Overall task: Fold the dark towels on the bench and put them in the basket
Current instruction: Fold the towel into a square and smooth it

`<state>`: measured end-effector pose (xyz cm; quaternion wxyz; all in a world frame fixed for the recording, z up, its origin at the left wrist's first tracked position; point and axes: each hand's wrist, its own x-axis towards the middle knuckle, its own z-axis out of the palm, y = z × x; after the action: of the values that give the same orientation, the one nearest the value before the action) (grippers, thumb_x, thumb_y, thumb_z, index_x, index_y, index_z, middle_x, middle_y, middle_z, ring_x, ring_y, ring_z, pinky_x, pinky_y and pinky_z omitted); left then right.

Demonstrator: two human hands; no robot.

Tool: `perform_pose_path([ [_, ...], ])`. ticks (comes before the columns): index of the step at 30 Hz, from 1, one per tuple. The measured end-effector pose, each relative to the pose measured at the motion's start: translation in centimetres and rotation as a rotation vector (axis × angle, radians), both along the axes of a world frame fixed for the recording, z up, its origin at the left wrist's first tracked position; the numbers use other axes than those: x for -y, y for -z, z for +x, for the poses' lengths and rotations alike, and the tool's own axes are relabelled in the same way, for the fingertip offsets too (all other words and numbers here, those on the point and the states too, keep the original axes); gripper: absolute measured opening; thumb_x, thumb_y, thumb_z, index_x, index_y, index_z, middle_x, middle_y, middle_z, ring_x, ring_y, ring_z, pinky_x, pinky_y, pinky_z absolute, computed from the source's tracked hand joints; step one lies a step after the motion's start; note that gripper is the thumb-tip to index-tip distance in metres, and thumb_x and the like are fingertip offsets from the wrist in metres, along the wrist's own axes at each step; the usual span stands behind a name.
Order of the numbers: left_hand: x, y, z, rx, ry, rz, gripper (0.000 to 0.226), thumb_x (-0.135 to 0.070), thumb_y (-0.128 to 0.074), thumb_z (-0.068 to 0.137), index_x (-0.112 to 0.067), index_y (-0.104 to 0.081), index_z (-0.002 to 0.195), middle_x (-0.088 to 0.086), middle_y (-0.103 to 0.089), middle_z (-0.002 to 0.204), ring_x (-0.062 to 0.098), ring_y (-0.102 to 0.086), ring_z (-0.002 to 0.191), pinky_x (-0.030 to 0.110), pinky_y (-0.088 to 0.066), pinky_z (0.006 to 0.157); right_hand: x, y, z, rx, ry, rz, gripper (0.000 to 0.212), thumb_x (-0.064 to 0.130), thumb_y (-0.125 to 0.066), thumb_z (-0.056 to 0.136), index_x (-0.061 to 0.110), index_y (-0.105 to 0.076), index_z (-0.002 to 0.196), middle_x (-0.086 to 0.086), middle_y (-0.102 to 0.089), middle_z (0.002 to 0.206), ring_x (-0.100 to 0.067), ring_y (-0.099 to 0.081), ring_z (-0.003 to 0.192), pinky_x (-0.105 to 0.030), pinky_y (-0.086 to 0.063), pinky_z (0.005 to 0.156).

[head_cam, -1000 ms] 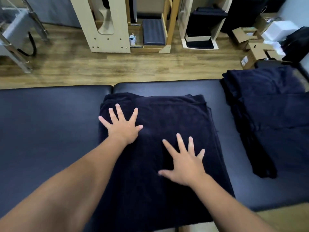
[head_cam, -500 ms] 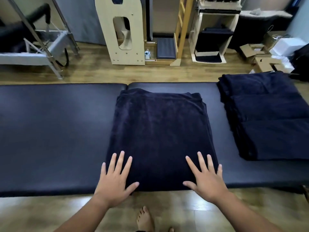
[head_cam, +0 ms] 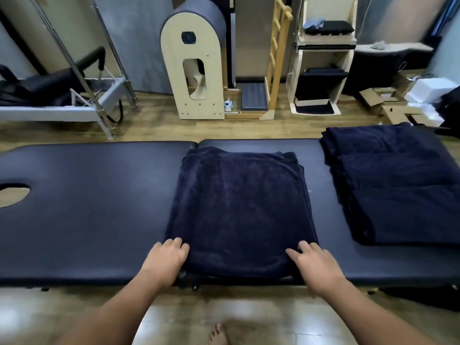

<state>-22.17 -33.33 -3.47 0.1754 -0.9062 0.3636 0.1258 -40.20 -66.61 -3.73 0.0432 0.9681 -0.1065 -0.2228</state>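
Navy padded worktop (head_cam: 94,215) spans the view, face hole at its left end. Since half a second ago the view takes in more of the room, and both hands have gone from lying flat on the near end of the folded dark towel (head_cam: 239,207) to curling at its near corners. Left hand (head_cam: 166,260): grip bent over the near-left corner, fingertips tucked at the cloth edge. Right hand (head_cam: 315,266): grip partly curled on the near-right corner, index finger extended along the cloth; whether it pinches, cannot tell. Towel lies mid-worktop, square, unmoved. Stack of dark towels (head_cam: 398,185) sits at the right end, apart from it. Behind: wooden floor (head_cam: 154,125), arched wooden barrel (head_cam: 196,70), metal-framed apparatus (head_cam: 82,95), cardboard boxes (head_cam: 388,105). Bare foot (head_cam: 219,334) below.
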Motion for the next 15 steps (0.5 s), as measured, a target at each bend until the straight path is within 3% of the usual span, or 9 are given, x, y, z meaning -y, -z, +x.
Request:
perform_pose_path([
  [2,0.7,-1.1,0.7,-0.017,-0.108,-0.065,0.022,-0.022,-0.056,0.088,-0.025,-0.053,0.110,-0.003,-0.056,0.114,0.023,-0.058,0.109,0.037,-0.044,0.079,1.1,-0.4,1.0,0.044,0.010,0.012,0.050,-0.001,-0.053,0.085,0.024,-0.051,0.129,-0.003,-0.042,0.116,-0.025,-0.051,0.100,-0.035,-0.046,0.077],
  [4,1.2,-2.2,2.2,-0.040,-0.273,-0.266,0.021,-0.020,-0.055,0.082,-0.026,-0.057,0.102,-0.002,-0.061,0.108,0.027,-0.061,0.105,0.039,-0.050,0.077,2.4,-0.9,2.2,0.110,0.032,0.010,0.040,0.001,-0.053,0.085,0.023,-0.055,0.118,-0.002,-0.042,0.106,-0.024,-0.051,0.093,-0.034,-0.045,0.068],
  [8,2.6,-4.9,6.2,-0.124,-0.567,-0.640,0.028,-0.013,-0.059,0.069,-0.030,-0.060,0.092,-0.001,-0.069,0.094,0.030,-0.063,0.092,0.036,-0.052,0.077,5.2,-2.7,5.9,0.283,0.056,-0.063,0.025,0.005,-0.069,0.068,0.015,-0.060,0.089,-0.004,-0.060,0.078,-0.032,-0.061,0.070,-0.039,-0.046,0.055],
  [10,3.7,-6.3,9.2,-0.134,-0.612,-0.804,0.030,-0.010,-0.062,0.068,-0.030,-0.062,0.091,-0.002,-0.068,0.095,0.026,-0.063,0.092,0.035,-0.051,0.082,6.7,-4.3,8.8,0.343,0.112,-0.043,0.023,0.003,-0.062,0.073,0.014,-0.053,0.091,-0.007,-0.064,0.076,-0.036,-0.061,0.070,-0.038,-0.038,0.055],
  [12,4.9,-7.2,12.5,-0.146,-0.614,-0.903,0.038,-0.008,-0.065,0.071,-0.029,-0.064,0.104,-0.003,-0.067,0.105,0.022,-0.061,0.099,0.034,-0.049,0.089,8.4,-5.5,12.1,0.424,0.159,-0.014,0.023,0.003,-0.052,0.080,0.017,-0.042,0.096,-0.006,-0.063,0.082,-0.035,-0.058,0.074,-0.038,-0.032,0.059],
  [15,7.2,-7.6,19.0,-0.183,-0.629,-0.969,0.049,-0.009,-0.065,0.079,-0.027,-0.060,0.123,-0.003,-0.063,0.116,0.019,-0.057,0.106,0.032,-0.047,0.091,11.4,-6.2,18.2,0.476,0.198,0.014,0.024,0.004,-0.048,0.083,0.019,-0.038,0.099,-0.005,-0.061,0.086,-0.034,-0.058,0.077,-0.040,-0.038,0.060],
])
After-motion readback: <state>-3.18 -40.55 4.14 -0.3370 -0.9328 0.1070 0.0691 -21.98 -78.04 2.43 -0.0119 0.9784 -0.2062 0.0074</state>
